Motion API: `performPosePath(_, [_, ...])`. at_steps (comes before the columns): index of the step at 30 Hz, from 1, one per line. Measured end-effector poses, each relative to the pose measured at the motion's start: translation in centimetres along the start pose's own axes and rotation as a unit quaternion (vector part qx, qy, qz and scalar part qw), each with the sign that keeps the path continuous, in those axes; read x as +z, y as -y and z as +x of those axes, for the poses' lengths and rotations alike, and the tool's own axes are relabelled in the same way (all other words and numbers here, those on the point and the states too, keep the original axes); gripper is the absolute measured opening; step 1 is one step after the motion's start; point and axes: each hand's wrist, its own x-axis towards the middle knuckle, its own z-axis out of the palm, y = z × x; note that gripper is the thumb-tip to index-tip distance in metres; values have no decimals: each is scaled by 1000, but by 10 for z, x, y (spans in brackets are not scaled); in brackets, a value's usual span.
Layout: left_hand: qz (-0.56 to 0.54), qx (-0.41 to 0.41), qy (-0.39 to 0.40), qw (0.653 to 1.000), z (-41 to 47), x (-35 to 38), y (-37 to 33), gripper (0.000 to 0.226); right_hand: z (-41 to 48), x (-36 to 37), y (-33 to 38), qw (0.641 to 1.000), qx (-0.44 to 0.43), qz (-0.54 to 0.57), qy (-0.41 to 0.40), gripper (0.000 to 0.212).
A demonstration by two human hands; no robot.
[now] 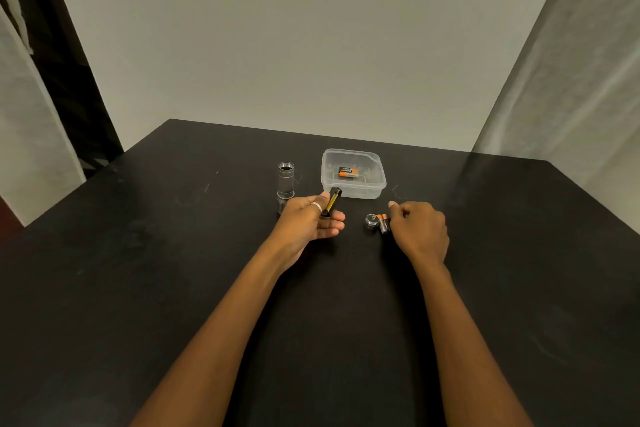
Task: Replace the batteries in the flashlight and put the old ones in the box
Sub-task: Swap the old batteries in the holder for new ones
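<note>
— Progress?
— Partial. Old batteries (348,172) lie in the box (370,191). The flashlight body (285,180) stands upright just left of it, open end up. Reloading appears outstanding.
— Hands?
— The left hand (308,222) pinches the battery holder (331,203), its long axis pointing away toward the box. The right hand (419,230) is curled beside the fresh batteries (383,224); grip undetermined.

Flashlight body (285,182) upright on table (173,270), left of box (375,184). Battery (348,172) in box. Battery carrier (332,201) in left hand (306,224), near side of box. Cap (371,220), loose batteries (383,224) just left of right hand (420,230).
</note>
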Motion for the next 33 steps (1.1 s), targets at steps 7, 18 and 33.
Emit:
performPosePath(7, [-1, 3, 3, 1000, 0, 1, 0, 30, 0, 4, 0, 996, -46, 59, -50, 39])
performPosePath(18, [-45, 4, 44, 998, -2, -5, -1, 36, -29, 26, 35, 936, -262, 215, 97, 53])
performPosePath(33, [-53, 20, 58, 997, 4, -6, 4, 31, -26, 32, 34, 940, -250, 217, 83, 53])
